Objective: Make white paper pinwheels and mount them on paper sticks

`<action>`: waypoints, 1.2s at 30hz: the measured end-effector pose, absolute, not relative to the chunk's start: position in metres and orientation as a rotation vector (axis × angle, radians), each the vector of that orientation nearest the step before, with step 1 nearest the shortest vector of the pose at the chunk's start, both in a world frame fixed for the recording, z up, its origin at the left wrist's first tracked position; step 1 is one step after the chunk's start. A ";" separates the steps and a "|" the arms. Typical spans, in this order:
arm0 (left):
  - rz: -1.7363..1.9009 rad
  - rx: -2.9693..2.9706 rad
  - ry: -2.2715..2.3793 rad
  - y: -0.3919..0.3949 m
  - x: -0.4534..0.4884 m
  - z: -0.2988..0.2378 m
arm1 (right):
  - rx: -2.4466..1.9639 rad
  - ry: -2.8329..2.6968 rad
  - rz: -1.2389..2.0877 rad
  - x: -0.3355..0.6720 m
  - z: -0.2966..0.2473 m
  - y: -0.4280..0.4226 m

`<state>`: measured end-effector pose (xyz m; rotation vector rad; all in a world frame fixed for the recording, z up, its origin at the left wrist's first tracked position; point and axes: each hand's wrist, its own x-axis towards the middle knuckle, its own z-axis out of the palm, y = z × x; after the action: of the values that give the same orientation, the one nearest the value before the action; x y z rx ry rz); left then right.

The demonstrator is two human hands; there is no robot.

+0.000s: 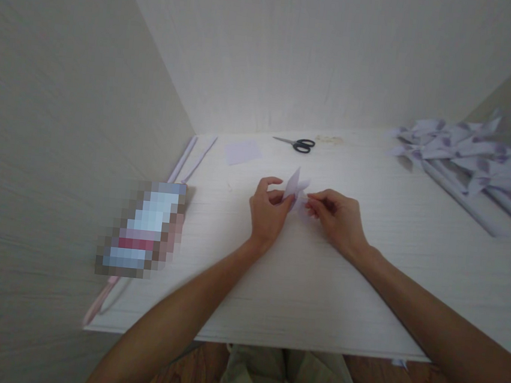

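Observation:
Above the middle of the white table, a pale lilac folded paper flower (293,184) with pointed petals is held between my two hands. My left hand (270,212) grips it from the left, thumb and fingers pinched at its base. My right hand (337,216) pinches its right-hand edge between thumb and fingertips. The paper is slightly blurred, so its exact folds cannot be made out, and the fingers hide its lower part.
Black-handled scissors (303,145) and a lilac paper square (243,152) lie behind my hands. Finished paper flowers on stems (462,151) fill the right back corner. A pixelated phone-like object (148,223) leans at the left wall, near rolled paper (181,159) and a thin strip (201,159).

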<state>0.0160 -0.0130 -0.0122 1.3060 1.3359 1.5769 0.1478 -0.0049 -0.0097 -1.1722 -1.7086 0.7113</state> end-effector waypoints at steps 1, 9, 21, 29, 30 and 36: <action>1.575 1.309 1.335 -0.013 0.016 -0.012 | -1.201 -1.747 0.650 0.148 -0.008 -0.005; 1.548 1.340 1.364 -0.013 0.017 -0.013 | -1.237 -1.888 0.442 0.149 -0.006 -0.005; 1.523 1.321 1.326 -0.014 0.017 -0.011 | -1.256 -1.854 0.493 0.149 -0.007 -0.004; 1.567 1.290 1.345 -0.014 0.017 -0.010 | -1.271 -1.790 0.664 0.151 -0.008 0.001; 1.568 1.287 1.345 -0.014 0.017 -0.010 | -1.268 -1.782 0.684 0.151 -0.009 0.001; 1.548 1.271 1.369 -0.014 0.017 -0.009 | -1.245 -1.790 0.733 0.153 -0.012 0.005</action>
<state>0.0169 -0.0140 -0.0089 1.2710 1.3694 1.5483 0.1527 0.0045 -0.0122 -1.2450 -1.7901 0.7331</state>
